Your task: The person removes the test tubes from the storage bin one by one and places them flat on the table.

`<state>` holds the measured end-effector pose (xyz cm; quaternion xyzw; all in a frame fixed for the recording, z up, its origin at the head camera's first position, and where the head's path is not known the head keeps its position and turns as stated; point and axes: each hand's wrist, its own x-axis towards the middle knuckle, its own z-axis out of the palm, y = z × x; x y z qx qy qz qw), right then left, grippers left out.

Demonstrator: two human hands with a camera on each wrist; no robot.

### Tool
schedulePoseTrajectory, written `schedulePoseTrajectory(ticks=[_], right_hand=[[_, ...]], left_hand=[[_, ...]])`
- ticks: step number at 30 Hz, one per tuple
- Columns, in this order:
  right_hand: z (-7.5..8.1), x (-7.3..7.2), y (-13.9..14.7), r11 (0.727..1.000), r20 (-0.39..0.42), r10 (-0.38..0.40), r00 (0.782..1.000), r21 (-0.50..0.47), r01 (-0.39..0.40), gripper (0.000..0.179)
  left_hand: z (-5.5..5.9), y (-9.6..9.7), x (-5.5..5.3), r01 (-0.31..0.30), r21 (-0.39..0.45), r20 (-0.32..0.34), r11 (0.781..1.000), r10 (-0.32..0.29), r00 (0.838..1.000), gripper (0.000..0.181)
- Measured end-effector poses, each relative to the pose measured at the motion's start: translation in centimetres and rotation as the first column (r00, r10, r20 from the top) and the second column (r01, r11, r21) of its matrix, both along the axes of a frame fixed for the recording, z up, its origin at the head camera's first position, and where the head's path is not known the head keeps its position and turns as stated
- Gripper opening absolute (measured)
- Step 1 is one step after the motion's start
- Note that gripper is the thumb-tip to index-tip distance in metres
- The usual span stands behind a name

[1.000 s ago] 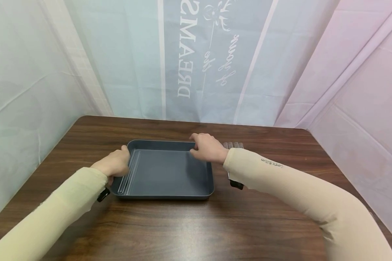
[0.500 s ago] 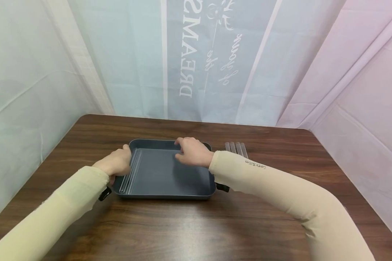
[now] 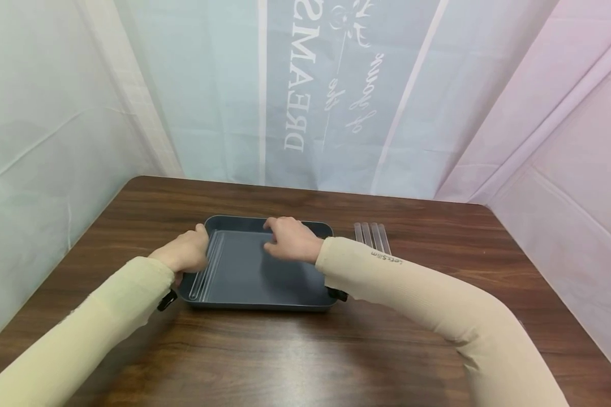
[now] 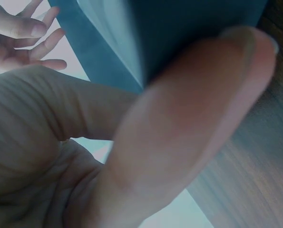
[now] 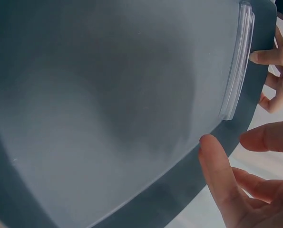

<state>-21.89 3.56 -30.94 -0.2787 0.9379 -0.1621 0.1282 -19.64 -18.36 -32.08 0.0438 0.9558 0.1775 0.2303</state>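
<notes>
A dark grey rectangular baking tray (image 3: 265, 282) lies on the wooden table. My left hand (image 3: 185, 251) grips its left rim; in the left wrist view the digits of this hand (image 4: 155, 137) pinch the tray's wall (image 4: 189, 23). Clear round-ended tubes (image 5: 237, 61) lie side by side along the tray's left inner wall, partly behind the left hand in the head view. Over the tray's back part hovers my right hand (image 3: 292, 240), thumb and fingers apart, nothing between them. In the right wrist view, the fingertips of this hand (image 5: 246, 180) overlap the tray's side wall.
Several more clear tubes (image 3: 373, 236) lie in a row on the table (image 3: 305, 356) right of the tray, their near ends hidden by the right sleeve (image 3: 412, 282). A light blue printed curtain (image 3: 326, 102) hangs behind the table, with pale sheets at both sides.
My right hand has moved left, from the tray's right rim to over its middle, uncovering more of the tubes at the right. The left hand keeps its hold. The view shifts slightly.
</notes>
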Motion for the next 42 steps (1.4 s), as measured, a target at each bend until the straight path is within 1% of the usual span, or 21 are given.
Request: schedulePoseTrajectory(ticks=[6,13,18,22,25,29,33,39,42], right_hand=[[-0.1,0.1,-1.2,0.999,0.021,0.028,0.999,0.035,-0.028,0.046],[0.1,0.5,-3.0,0.996,0.029,0.050,0.998,0.078,-0.053,0.047],[-0.3,0.9,-4.3,0.994,0.041,0.058,0.997,0.091,-0.061,0.048],[-0.6,0.9,-5.2,0.994,0.056,0.053,0.997,0.097,-0.058,0.052],[-0.8,0.8,-5.9,0.993,0.072,0.050,0.996,0.103,-0.057,0.057],[-0.9,0.7,-6.4,0.995,0.116,0.035,0.993,0.087,-0.045,0.061],[-1.0,0.5,-6.8,0.997,0.161,0.009,0.987,0.069,-0.020,0.062],[-1.1,0.6,-7.5,0.998,0.198,0.044,0.979,0.036,-0.052,0.057],[-1.2,0.6,-8.1,0.998,0.208,0.057,0.977,0.023,-0.063,0.060]], left_hand=[[0.1,0.1,-0.1,-0.006,-0.003,0.016,1.000,0.006,1.000,0.077],[0.2,0.0,-0.2,-0.013,0.004,0.028,1.000,0.013,1.000,0.077],[0.1,-0.1,-0.2,-0.013,0.022,0.045,1.000,0.012,0.999,0.077],[0.2,-0.1,-0.3,-0.019,0.019,0.058,1.000,0.018,0.998,0.076],[0.2,-0.1,-0.4,-0.022,0.006,0.054,1.000,0.022,0.998,0.075],[0.3,0.0,-0.5,-0.014,0.001,0.053,1.000,0.014,0.998,0.075],[0.3,0.0,-0.6,-0.007,0.016,0.048,1.000,0.006,0.999,0.076],[0.4,-0.3,-0.6,-0.019,0.032,0.032,0.999,0.018,0.999,0.077],[0.5,-0.4,-0.6,-0.021,0.036,0.035,0.999,0.020,0.999,0.078]])
